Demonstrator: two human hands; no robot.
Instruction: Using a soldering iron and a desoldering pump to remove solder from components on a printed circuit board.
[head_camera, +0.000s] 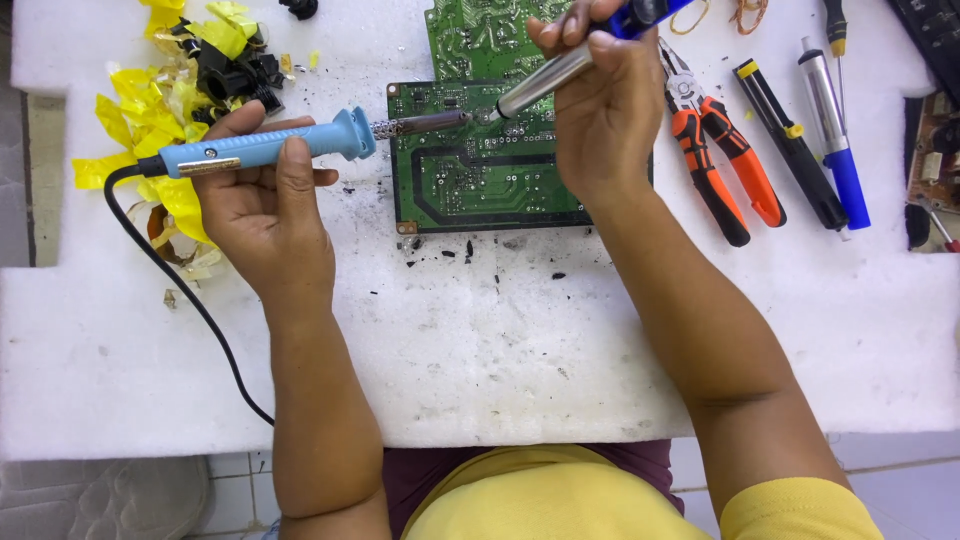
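Hands (265, 200) (600, 110), soldering iron (270, 148), desoldering pump (560, 70), board (480, 170) mid-foam

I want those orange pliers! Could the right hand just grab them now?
Probably not straight away. The right hand is already gripping a silver and blue tool over the green board. The pliers lie uncovered just beside it, so the path looks free once that hand lets go.

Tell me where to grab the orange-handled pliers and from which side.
Grip the orange-handled pliers around both handles near their lower ends, coming from the front edge of the white foam mat. The handles point that way and lie free, while the jaws sit up near the right hand.
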